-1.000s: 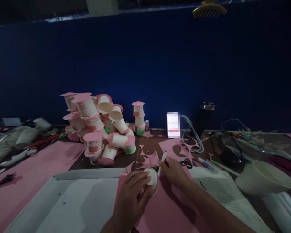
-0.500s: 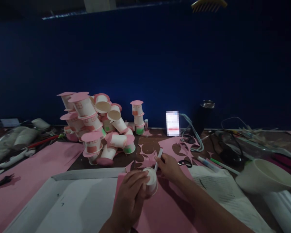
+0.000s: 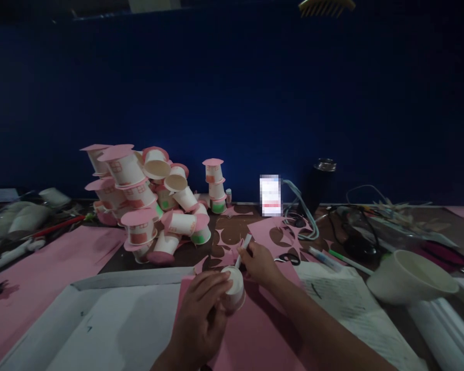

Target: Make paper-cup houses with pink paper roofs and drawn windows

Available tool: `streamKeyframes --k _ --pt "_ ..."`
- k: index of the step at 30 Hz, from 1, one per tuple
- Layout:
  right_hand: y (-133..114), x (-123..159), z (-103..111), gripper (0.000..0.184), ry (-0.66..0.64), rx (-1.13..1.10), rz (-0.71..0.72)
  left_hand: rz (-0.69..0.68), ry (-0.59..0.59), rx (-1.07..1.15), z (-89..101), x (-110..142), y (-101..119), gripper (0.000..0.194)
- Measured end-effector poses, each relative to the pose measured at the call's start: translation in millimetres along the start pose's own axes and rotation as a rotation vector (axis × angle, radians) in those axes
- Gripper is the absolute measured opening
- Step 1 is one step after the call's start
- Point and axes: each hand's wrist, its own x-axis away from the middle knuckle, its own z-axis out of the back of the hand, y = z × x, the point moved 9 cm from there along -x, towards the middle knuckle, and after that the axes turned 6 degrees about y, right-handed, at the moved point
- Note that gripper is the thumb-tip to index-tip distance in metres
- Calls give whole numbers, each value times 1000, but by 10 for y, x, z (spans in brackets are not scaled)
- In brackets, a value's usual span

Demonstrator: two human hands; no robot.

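My left hand [image 3: 203, 312] is closed around a small white paper cup [image 3: 235, 288], which stands base up over a pink paper sheet [image 3: 257, 330]. Between the fingers of my right hand [image 3: 257, 263] is a slim white pen-like stick [image 3: 243, 250]. The stick's lower end meets the far edge of the cup's base, or lies just behind it; I cannot tell which. Beyond my right hand lie scissors [image 3: 289, 258] and pink paper scraps [image 3: 265, 237] with round holes cut out.
A pile of paper cups with pink discs [image 3: 139, 221] stands at the back left, beside a small stack [image 3: 214, 188]. At left is a white shallow box [image 3: 131, 314]. Right are a lit phone [image 3: 270, 196], a dark bottle [image 3: 320, 188], printed paper [image 3: 332, 299] and a white bowl [image 3: 412, 278].
The whole view has shifted slightly, so things appear a little further left. Both hands keep their hold on the cup and the stick, with little other movement.
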Motion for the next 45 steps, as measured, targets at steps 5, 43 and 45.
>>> streamKeyframes --k 5,43,45 --pt "35 -22 -140 27 -88 -20 -31 -19 6 -76 -2 5 -12 55" --pt "-717 -15 -660 24 -828 -160 326 -61 37 -204 19 0 -24 49" --pt "-747 31 -708 24 -897 -144 331 -62 38 -205 14 7 -29 47"
